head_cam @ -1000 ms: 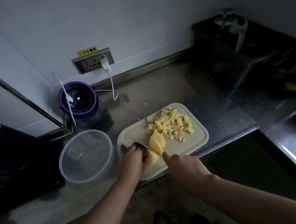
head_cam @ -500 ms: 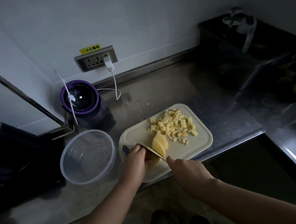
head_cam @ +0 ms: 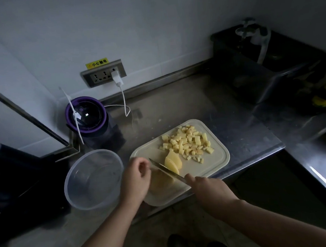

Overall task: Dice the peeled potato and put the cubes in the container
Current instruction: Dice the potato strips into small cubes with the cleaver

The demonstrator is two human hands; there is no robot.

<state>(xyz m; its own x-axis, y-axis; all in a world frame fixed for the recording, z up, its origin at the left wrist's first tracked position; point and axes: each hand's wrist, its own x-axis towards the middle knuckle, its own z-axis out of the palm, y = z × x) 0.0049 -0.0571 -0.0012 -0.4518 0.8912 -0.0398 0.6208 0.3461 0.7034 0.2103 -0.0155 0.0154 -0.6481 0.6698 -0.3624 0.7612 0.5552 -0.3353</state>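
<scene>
Both hands knuckles-up astride knife

Showing pale yellow on the potato cubes and potato slices, off-white on the cutting board near the counter's front edge. Showing dull grey steel on that counter, colourless and see-through on the container. Ringing the dark blender at the back left corner in purple. Showing black characters on a yellow label, white on the plug.

A left hand steadies a peeled potato on a cutting board; the right hand grips a knife across it. Cubes lie beyond, a clear container beside.
</scene>
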